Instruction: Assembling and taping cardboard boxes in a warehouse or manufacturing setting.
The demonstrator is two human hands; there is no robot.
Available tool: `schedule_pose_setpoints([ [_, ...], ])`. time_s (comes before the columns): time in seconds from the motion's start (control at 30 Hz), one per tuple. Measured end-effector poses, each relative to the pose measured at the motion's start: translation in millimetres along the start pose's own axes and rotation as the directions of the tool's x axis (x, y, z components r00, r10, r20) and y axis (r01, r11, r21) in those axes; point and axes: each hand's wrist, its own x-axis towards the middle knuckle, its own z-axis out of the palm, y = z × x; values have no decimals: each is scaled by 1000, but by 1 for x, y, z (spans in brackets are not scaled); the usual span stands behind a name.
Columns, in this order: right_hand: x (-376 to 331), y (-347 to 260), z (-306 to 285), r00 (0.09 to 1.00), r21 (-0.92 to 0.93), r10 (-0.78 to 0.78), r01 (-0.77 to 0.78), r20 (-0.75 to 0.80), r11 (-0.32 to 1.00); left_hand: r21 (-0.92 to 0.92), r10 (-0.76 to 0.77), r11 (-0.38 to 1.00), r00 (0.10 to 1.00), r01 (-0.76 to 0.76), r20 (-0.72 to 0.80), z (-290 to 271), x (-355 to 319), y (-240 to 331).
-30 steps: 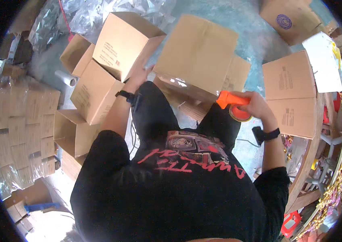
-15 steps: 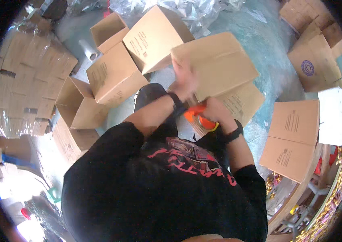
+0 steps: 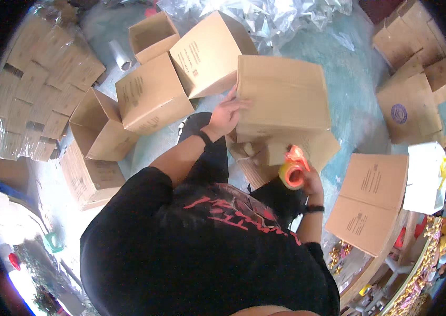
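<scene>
In front of me a brown cardboard box [image 3: 285, 92] rests over another piece of brown cardboard [image 3: 315, 150]. My left hand [image 3: 226, 115] lies against the box's left edge, its fingers stretched out along the side. Nearer to my body, my right hand [image 3: 312, 183] grips an orange tape dispenser [image 3: 294, 167] with a roll of tape in it. The dispenser is just off the box's near side. Flat folded cardboard [image 3: 257, 171] lies low between my legs, partly hidden by the box and my knee.
Several open cartons [image 3: 154, 95] stand to the left and ahead. Stacked cartons [image 3: 38, 100] wrapped in film rise at the far left. Silvery star decorations [image 3: 270, 21] lie ahead. To the right are a flat carton [image 3: 370, 200], a white container [image 3: 424, 176] and more boxes [image 3: 412, 108].
My right hand has moved right and nearer with the tape dispenser. My left hand has settled on the box's left edge, and the box now sits straighter.
</scene>
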Motion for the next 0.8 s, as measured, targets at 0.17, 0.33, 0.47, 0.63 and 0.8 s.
schedule_pose_setpoints([
  [0.17, -37, -10, -52, 898, 581, -422, 412, -128, 702, -104, -75, 992, 997, 75, 10, -10, -21, -9],
  [0.33, -3, -52, -46, 909, 555, -360, 414, -210, 721, -102, -183, 973, 963, 206, 199, -11, -21, 23],
  [0.47, 33, -35, -60, 955, 504, -271, 293, -119, 812, -230, -265, 947, 951, 225, -158, 14, -15, 47],
  [0.63, -9, -40, -20, 943, 245, -332, 329, -29, 912, -620, -766, 432, 629, 655, 131, -1, -8, 21],
  [0.8, -95, -79, 35, 918, 156, -376, 356, 125, 921, -500, -593, 726, 798, 472, -107, -35, 20, 57],
])
